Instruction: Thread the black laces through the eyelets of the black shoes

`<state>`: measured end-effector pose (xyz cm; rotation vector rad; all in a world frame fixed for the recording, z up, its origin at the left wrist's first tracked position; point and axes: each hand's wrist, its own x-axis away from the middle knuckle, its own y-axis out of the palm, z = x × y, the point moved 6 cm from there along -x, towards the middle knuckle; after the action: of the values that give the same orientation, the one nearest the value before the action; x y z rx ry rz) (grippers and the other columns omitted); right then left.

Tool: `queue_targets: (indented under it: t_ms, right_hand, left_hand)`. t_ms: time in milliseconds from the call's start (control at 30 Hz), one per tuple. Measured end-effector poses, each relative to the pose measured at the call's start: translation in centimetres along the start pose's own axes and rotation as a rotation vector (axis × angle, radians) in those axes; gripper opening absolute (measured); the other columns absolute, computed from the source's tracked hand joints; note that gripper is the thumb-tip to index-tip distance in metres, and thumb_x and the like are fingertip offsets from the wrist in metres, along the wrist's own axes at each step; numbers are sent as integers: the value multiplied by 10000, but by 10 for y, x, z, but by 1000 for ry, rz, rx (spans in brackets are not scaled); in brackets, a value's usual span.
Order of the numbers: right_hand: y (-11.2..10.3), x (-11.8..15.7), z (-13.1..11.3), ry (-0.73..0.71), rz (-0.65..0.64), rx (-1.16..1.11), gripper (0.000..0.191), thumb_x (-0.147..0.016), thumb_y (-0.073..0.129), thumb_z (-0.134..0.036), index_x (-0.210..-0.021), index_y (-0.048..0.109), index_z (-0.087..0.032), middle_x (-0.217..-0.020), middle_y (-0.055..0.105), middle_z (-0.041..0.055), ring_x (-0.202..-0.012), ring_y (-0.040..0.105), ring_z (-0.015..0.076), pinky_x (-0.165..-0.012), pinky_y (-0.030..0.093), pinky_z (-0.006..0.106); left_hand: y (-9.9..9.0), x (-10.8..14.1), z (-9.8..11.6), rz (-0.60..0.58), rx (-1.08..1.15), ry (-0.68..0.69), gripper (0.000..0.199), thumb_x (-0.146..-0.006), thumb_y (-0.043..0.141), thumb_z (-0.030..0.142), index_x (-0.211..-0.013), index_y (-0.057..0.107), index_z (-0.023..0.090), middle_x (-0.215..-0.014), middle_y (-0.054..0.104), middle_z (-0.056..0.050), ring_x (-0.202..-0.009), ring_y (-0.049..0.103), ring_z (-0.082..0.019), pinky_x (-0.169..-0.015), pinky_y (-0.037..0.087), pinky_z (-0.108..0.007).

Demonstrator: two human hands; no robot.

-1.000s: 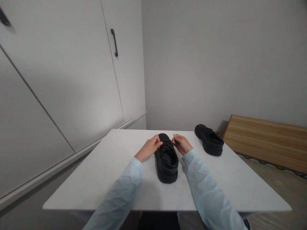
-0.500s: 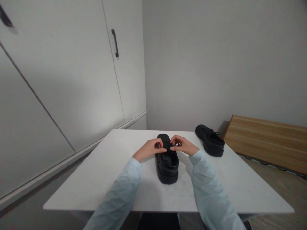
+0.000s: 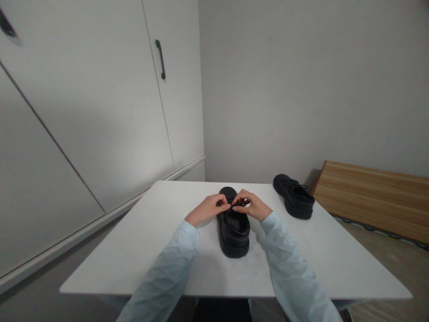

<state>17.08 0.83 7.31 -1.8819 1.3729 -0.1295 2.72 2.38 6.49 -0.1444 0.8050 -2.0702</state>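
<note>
A black lace-up shoe (image 3: pixel 234 239) stands upright on the white table, its toe pointing away from me and its heel toward me. My left hand (image 3: pixel 211 208) reaches in from the left, thumb and fingers pinched on the black shoelace over the shoe's tongue. From the right, my right hand (image 3: pixel 253 205) pinches the lace as well, with a dark bit of lace showing by its fingers. The fingertips of both hands nearly meet above the shoe's opening. Parts of the lace are hidden behind the fingers.
A second black shoe (image 3: pixel 296 199) sits at the right rear edge of the white table (image 3: pixel 140 250). Beyond that edge is a wood-grain panel (image 3: pixel 375 197). White cabinet doors (image 3: pixel 100 112) with dark handles (image 3: pixel 160 59) rise at the left, and a grey wall closes the back.
My right hand has moved a little left, its fingertips now close to those of my left hand. My left hand and both shoes have stayed about where they were.
</note>
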Motion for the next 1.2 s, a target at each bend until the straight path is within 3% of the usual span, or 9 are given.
queue_targets:
  t_ms: [300, 433, 633, 800, 1200]
  right_hand:
    - [-7, -1, -6, -52, 113, -122, 268, -773, 626, -434, -706, 621, -175, -793, 612, 42, -769, 550, 167, -688, 414, 295]
    - [-8, -2, -6, -43, 133, -187, 303, -795, 588, -464, -715, 587, -172, -670, 578, 12, -661, 521, 146, -634, 395, 280]
    - [-6, -3, -5, -31, 146, -320, 294, -832, 539, -470, -742, 505, -192, -719, 577, 4, -674, 523, 134, -638, 393, 269]
    - [-4, -6, 0, -25, 170, -396, 355, -814, 527, -538, -720, 443, -206, -694, 541, -13, -645, 493, 126, -607, 379, 262]
    - [-4, -5, 6, -12, 238, -466, 354, -803, 542, -544, -747, 450, -207, -687, 481, -29, -646, 470, 121, -598, 368, 256]
  left_hand:
    - [-5, -1, 10, 32, -22, 87, 193, -744, 588, 320, -653, 598, 151, -718, 548, -9, -738, 516, -145, -695, 382, -253]
    - [-4, -1, 15, -7, 104, 108, 224, -756, 589, 330, -637, 610, 141, -732, 555, -18, -732, 521, -140, -699, 385, -253]
    - [-1, 0, 17, -5, 322, 110, 263, -774, 594, 370, -671, 633, 131, -754, 566, -27, -730, 531, -136, -694, 392, -253]
    - [3, -2, 16, -7, 290, 153, 235, -748, 641, 366, -731, 671, 133, -825, 598, -50, -774, 557, -148, -708, 406, -259]
    - [4, -2, 23, 265, -1, 229, 116, -717, 687, 290, -760, 669, 184, -871, 658, -40, -887, 577, -186, -834, 410, -304]
